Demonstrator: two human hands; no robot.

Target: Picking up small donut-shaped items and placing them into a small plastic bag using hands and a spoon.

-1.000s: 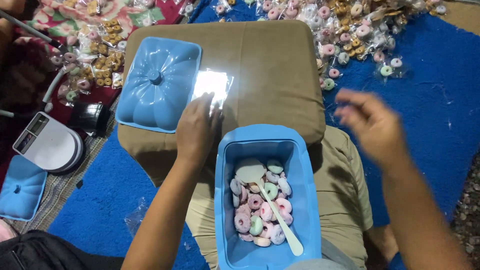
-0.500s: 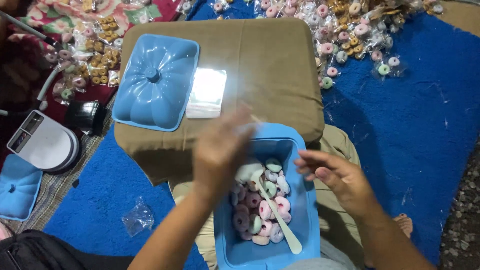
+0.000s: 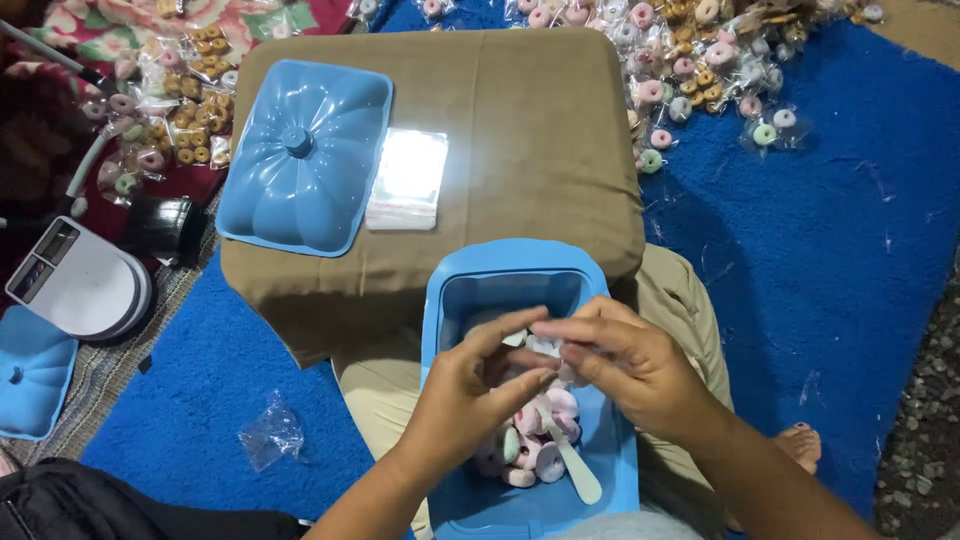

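Note:
My left hand (image 3: 468,392) and my right hand (image 3: 632,365) meet fingertip to fingertip over an open blue tub (image 3: 520,272) resting on my lap. Both pinch a small clear plastic bag (image 3: 538,345) between them. The tub holds pastel ring-shaped sweets (image 3: 535,462) in pink, white and green. A white plastic spoon (image 3: 578,474) lies among them, its handle pointing toward me. My hands hide much of the tub's contents.
The tub's blue lid (image 3: 300,155) and a stack of clear bags (image 3: 405,180) lie on a brown cushion (image 3: 540,120). A white kitchen scale (image 3: 85,285) and another blue lid (image 3: 30,370) are at the left. Bagged sweets (image 3: 700,60) lie scattered at the back on a blue rug (image 3: 820,250), which also holds a crumpled bag (image 3: 270,435).
My left hand left the stack of bags on the cushion and came back over the tub. My right hand swung in from the right, and the two now meet on a bag.

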